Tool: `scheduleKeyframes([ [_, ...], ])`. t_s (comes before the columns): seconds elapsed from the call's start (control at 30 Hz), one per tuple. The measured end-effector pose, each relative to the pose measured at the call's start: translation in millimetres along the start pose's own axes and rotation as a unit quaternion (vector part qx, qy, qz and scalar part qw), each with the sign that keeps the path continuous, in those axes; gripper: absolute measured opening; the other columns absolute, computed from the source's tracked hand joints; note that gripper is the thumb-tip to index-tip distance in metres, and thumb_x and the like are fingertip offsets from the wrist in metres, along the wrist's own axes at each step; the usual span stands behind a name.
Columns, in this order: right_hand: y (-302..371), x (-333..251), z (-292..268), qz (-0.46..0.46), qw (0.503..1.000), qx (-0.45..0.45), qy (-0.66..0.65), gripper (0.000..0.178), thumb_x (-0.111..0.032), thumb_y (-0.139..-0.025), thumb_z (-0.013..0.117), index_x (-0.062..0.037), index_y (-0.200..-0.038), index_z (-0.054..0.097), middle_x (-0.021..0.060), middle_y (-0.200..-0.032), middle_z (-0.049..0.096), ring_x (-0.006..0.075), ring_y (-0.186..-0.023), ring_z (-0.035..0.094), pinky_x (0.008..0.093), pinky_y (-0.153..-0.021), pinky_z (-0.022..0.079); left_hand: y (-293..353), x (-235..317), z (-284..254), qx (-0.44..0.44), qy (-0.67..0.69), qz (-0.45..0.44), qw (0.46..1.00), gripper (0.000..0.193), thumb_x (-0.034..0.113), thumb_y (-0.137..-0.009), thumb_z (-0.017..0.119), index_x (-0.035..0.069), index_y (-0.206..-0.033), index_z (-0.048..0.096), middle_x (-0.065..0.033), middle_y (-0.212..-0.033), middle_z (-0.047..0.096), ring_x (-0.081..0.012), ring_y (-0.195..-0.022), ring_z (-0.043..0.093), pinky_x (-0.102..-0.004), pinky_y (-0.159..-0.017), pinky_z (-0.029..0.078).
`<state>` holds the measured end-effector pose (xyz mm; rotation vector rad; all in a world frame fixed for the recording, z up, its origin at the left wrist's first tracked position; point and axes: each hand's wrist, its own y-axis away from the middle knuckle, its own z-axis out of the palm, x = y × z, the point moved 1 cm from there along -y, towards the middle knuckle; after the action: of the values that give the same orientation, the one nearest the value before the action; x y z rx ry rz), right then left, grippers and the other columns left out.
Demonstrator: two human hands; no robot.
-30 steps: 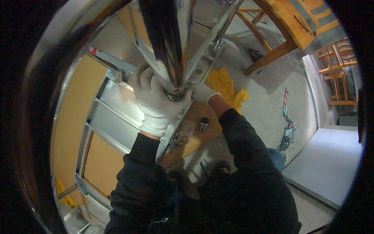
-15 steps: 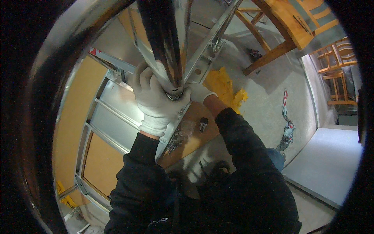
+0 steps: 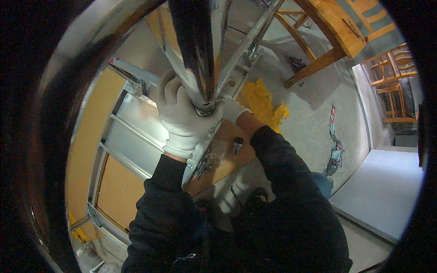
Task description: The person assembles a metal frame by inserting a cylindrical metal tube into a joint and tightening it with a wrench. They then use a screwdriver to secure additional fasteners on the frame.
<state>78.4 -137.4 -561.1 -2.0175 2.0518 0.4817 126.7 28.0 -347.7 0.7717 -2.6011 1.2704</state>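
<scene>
A shiny chromed metal tube [image 3: 196, 50] rises toward me, its lower end at the edge of a grey metal frame [image 3: 132, 161]. My left hand [image 3: 180, 111], in a white glove, is wrapped round the tube near that end, its fingers curling behind from the left. My right hand [image 3: 233, 109], gloved too, reaches in from the right against the tube's foot. Its fingers are hidden behind the tube and left hand, so what they hold cannot be seen. Several loose bolts [image 3: 203, 167] lie by the frame rail, below my left wrist.
A large curved chrome tube [image 3: 98, 41] arches close on the left. A small black-topped part [image 3: 237, 144] sits on brown board [image 3: 225, 170]. Yellow wrapping [image 3: 259, 102] lies beyond my right wrist. Wooden chairs [image 3: 327, 36] stand far right, near a pale flat panel [image 3: 382, 191].
The upper part of the chrome tube has shifted slightly to the right, and the large curved tube has moved a little in view. Both hands stay at the tube's foot.
</scene>
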Motion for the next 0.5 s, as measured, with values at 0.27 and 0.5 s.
scheduleKeyframes([
  [0.27, 6.2, 7.8, 2.5, 0.027, 0.998, 0.057, 0.018, 0.020, -0.015, -0.082, 0.051, -0.0073, -0.085, 0.069, 0.0128, -0.083, 0.068, 0.0337, -0.081, 0.066, 0.0439, -0.073, 0.052, -5.0, 7.5, 2.3, 0.025, 0.001, 0.013, 1.000, 0.068, 0.034, -0.055, 0.079, 0.003, -0.110, 0.054, -0.0138, -0.103, 0.051, -0.0387, -0.110, 0.047, -0.0492, -0.088, 0.043],
  [0.5, 5.3, -7.4, -3.9, 0.001, 0.998, 0.012, 0.053, 0.018, -0.016, -0.082, 0.054, -0.0069, -0.082, 0.069, 0.0129, -0.081, 0.067, 0.0320, -0.079, 0.066, 0.0406, -0.065, 0.055, 3.8, -1.8, 3.8, -0.012, -0.014, -0.001, 1.000, 0.070, 0.034, -0.055, 0.079, 0.003, -0.113, 0.053, -0.0139, -0.104, 0.051, -0.0388, -0.109, 0.048, -0.0486, -0.087, 0.043],
])
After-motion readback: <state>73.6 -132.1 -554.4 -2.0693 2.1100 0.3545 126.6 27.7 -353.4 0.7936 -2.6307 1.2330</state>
